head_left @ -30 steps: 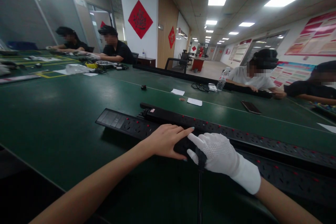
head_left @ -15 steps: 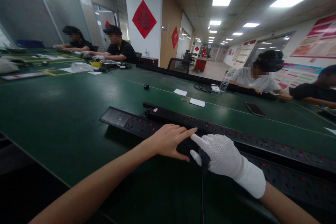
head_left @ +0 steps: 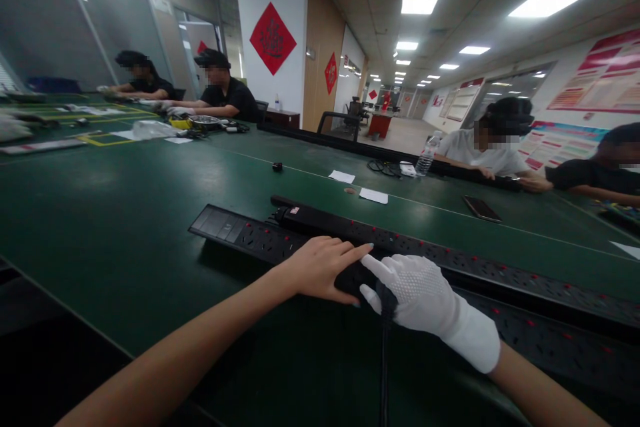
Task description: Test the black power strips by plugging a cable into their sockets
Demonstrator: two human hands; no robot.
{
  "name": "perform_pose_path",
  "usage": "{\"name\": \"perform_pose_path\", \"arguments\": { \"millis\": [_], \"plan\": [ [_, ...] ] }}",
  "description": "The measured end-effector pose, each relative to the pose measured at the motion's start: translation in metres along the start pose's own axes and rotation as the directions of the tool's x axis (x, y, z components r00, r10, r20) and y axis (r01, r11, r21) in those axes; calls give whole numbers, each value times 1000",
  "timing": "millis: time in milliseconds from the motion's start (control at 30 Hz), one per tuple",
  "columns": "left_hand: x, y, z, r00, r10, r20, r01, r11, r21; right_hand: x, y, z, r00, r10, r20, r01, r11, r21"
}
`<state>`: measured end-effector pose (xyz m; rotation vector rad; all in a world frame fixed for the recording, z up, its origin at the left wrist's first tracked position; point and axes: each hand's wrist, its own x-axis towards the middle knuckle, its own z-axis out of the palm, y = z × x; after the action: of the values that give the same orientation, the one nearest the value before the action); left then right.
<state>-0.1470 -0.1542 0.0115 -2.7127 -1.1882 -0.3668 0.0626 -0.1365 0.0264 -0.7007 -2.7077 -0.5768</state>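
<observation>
- The left hand (head_left: 323, 268) is bare, its palm down. Its fingers reach over a black block (head_left: 353, 278), with the thumb at the near edge; whether it grips or only rests there, I cannot tell.
- The right hand (head_left: 417, 293) wears a white glove and is curled around the thick upper end of a black cord (head_left: 384, 367), thumb and forefinger a little apart and pointing at the left hand.
- The two forefinger tips meet or nearly meet above the block, which is mostly covered by the hands.
- The cord hangs down from the gloved hand toward the bottom of the view.
- The near power strip (head_left: 267, 238) lies slantwise on the green table (head_left: 130, 213), beneath and behind the hands. A grey panel (head_left: 217, 221) is at its left end, and red dots mark its sockets.
- The far power strip (head_left: 333, 223) lies just behind, roughly alongside, with prongs at its left end.
- Farther back are two pieces of white paper (head_left: 373, 196), a small black object (head_left: 277, 167), a coiled cable (head_left: 384, 167) and a clear bottle (head_left: 428, 155).
- A phone (head_left: 481, 208) lies flat to the right.
- Two people in black sit at the far left; two more people sit at the right.
</observation>
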Motion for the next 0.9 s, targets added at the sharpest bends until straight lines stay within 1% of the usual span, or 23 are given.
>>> {"name": "perform_pose_path", "arguments": {
  "millis": [100, 267, 667, 900],
  "plan": [
    [0, 0, 0, 1000, 3, 7, -3, 1000, 7, 0, -1, 0, 1000, 2, 2, -2, 1000, -15],
    [1, 0, 0, 1000, 4, 21, -5, 999, 35, -1, -1, 1, 999, -5, -33, 4, 1000, -6],
    [1, 1, -2, 1000, -1, 19, 1, 1000, 2, 0, -1, 0, 1000, -9, 1, 9, 1000, -5],
    [1, 1, -2, 1000, 2, 18, -2, 1000, -8, 0, -1, -1, 1000, -5, 0, 5, 1000, -2]
  ]
}}
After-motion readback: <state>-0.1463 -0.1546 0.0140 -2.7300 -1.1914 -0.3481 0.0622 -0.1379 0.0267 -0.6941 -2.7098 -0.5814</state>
